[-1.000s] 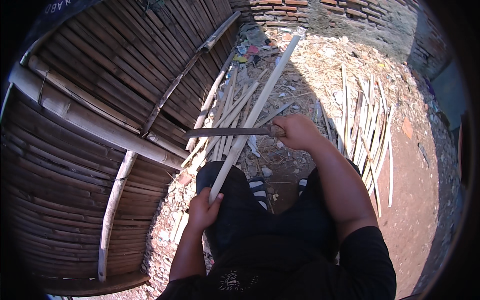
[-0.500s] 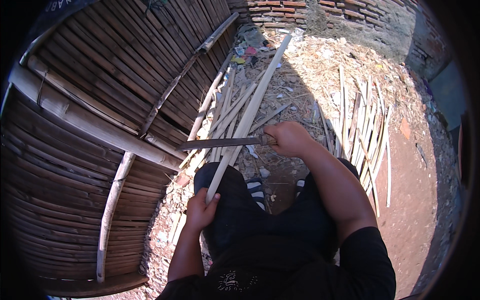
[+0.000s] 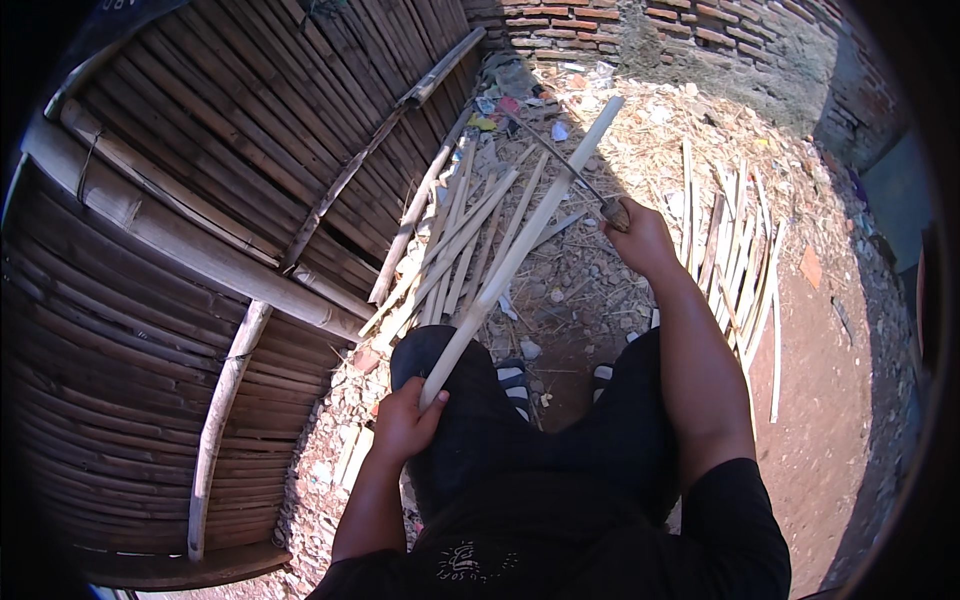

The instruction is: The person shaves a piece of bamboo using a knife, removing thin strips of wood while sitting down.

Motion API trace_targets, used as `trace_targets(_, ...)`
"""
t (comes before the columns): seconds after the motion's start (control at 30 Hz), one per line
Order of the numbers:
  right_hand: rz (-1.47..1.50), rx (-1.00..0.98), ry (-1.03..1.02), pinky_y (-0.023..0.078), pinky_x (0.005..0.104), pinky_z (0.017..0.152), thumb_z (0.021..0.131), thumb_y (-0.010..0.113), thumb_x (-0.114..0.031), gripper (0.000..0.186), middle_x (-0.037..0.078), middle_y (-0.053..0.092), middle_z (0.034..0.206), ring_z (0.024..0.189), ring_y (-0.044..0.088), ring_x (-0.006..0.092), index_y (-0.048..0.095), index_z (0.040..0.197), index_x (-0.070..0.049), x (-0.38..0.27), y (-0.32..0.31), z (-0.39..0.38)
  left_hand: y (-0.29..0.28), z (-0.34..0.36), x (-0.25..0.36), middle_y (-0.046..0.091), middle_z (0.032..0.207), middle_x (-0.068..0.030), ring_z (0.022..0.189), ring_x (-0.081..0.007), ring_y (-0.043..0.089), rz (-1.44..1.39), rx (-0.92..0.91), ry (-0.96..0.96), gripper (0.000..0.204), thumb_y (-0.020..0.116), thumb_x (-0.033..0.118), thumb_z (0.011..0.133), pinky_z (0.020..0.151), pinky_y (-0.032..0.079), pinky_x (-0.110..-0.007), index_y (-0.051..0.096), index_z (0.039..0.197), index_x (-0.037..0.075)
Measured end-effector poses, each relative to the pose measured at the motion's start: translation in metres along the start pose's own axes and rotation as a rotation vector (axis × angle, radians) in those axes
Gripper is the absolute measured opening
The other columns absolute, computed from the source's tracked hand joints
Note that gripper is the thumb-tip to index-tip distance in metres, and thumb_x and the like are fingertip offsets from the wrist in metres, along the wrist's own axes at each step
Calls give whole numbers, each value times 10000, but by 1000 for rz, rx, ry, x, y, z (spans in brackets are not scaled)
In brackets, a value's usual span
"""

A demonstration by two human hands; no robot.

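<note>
My left hand is closed round the near end of a long pale bamboo strip, beside my left knee. The strip slants up and away to the right, past the knee, its far end raised over the littered ground. In my right hand is the wooden handle of a machete, held well forward with the arm stretched out. Its dark, thin-looking blade points up and left and crosses the strip near the far end. Whether the edge touches the strip I cannot tell.
Several split bamboo strips lie ahead on the left, and another pile lies to the right. A bamboo-slat wall rises close on my left. A brick wall stands at the back. Shavings and rubbish cover the ground between.
The machete has moved from across the strip near my knee to near its far end, blade now angled forward. The strip's far end has swung right; my left hand keeps its grip.
</note>
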State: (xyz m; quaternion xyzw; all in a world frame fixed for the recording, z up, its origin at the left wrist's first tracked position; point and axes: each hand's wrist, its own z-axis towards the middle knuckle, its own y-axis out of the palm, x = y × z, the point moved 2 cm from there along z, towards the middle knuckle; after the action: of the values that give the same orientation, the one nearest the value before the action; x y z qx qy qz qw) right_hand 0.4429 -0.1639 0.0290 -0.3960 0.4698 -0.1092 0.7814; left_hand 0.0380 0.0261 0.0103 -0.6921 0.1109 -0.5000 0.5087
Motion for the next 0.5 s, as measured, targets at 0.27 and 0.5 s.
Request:
trace_targets(0.27,-168,-360,-505,548,520,794,820,761,-186,274,198,711,869,873,697,422,665,1049,-71,-68,37,-39,0,-1,-5,689,746,-215,710,-400,718,-12,-2,-48,354,722,354,973,627,534,-468,654,1031,12)
trace_targets(0.5,-200,-323,-519,543,532,816,820,735,-196,243,186,704,898,933,693,415,655,1023,-89,-62,27,-33,0,-5,-7,683,741,-219,711,-415,711,-15,49,7,345,724,353,972,627,533,-473,647,1008,18)
